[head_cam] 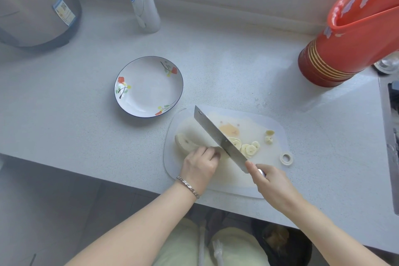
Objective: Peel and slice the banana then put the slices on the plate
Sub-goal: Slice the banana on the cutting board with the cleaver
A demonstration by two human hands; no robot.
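A peeled banana [186, 143] lies on the white cutting board [267, 179] near the counter's front edge. My left hand [199, 165] presses down on the banana's right end. My right hand [271, 181] grips the handle of a cleaver [216, 136], whose blade stands across the banana just right of my left fingers. Several cut slices [248, 147] lie in a row to the right of the blade, and a few more slices [268, 136] sit farther right. A white plate [149, 86] with red flowers stands bare to the upper left of the board.
A red thermos jug [345, 49] stands at the back right, a clear bottle [142, 0] at the back, and a metal cooker [34, 6] at the back left. A small tape roll [286, 158] lies on the board's right edge. A sink edge [390, 136] borders the right.
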